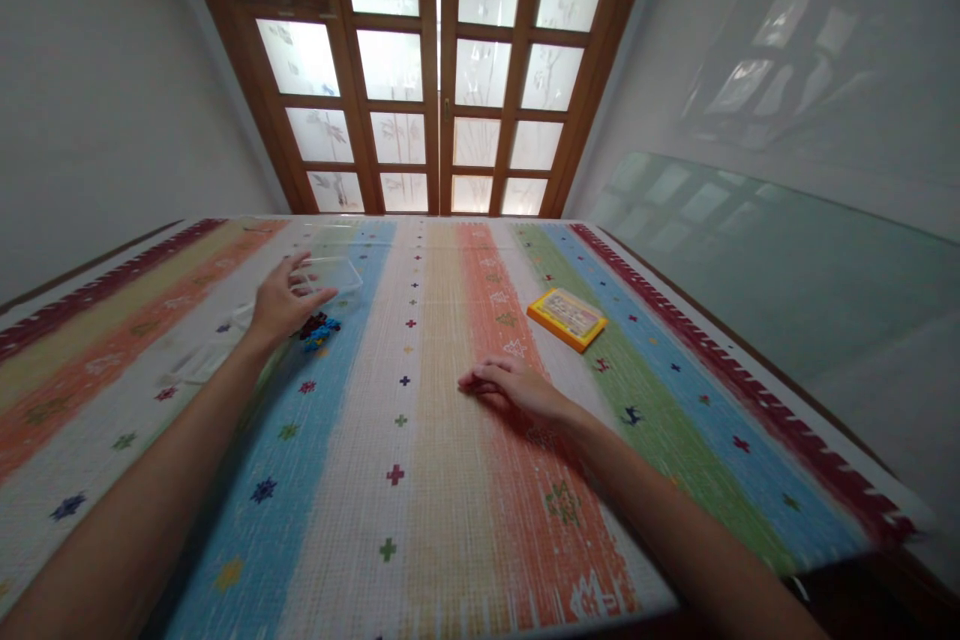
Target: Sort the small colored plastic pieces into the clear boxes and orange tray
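Note:
On the left side of the table, my left hand (283, 300) grips the near left edge of a clear plastic box (341, 272), its thumb and fingers around the rim. Just below the thumb lies a small heap of dark brown and blue pieces (319, 331), too small to tell apart. My right hand (517, 388) rests on the cloth right of the middle, with its fingers curled together and nothing visible in them. Beyond it, to the right, a flat yellow box (568, 319) with a pale printed top lies on the cloth.
A striped tablecloth (442, 480) with small printed figures covers the table. More clear plastic (196, 362) lies left of my left forearm, partly hidden. A pane of greenish glass (787, 260) stands along the right wall; wooden doors (439, 70) with frosted panes are behind the table.

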Action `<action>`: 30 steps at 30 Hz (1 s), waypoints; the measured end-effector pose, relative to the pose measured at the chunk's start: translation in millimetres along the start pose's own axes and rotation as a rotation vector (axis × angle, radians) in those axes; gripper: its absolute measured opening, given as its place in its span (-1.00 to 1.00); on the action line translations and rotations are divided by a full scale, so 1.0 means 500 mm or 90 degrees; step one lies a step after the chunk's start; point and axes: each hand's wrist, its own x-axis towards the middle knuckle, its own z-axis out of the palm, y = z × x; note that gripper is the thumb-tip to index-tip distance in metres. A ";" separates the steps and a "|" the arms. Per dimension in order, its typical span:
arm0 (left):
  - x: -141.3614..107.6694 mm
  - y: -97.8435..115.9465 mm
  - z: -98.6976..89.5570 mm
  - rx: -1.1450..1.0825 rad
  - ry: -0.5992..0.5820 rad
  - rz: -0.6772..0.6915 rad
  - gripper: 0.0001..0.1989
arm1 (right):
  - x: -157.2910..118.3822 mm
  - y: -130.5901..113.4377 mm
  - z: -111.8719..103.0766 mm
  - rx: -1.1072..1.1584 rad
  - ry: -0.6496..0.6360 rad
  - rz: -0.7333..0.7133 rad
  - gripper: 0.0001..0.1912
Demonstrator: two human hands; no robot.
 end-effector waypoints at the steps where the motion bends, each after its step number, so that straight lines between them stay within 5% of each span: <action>1: 0.010 0.001 0.009 0.014 -0.022 -0.013 -0.23 | -0.001 0.000 0.001 -0.001 0.002 -0.001 -0.62; 7: 0.065 -0.006 0.032 0.305 -0.186 -0.059 -0.57 | 0.004 0.004 0.000 -0.021 -0.022 -0.006 -0.60; 11: 0.077 -0.014 0.040 0.381 -0.187 -0.039 -0.78 | 0.007 0.006 -0.002 -0.037 -0.025 -0.011 -0.65; 21: 0.027 -0.015 0.101 0.512 -0.167 0.054 -0.64 | 0.002 0.002 0.000 -0.041 -0.023 -0.008 -0.65; 30: 0.047 -0.024 0.073 0.568 -0.180 0.028 -0.61 | 0.004 0.004 0.000 -0.071 -0.013 -0.020 -0.71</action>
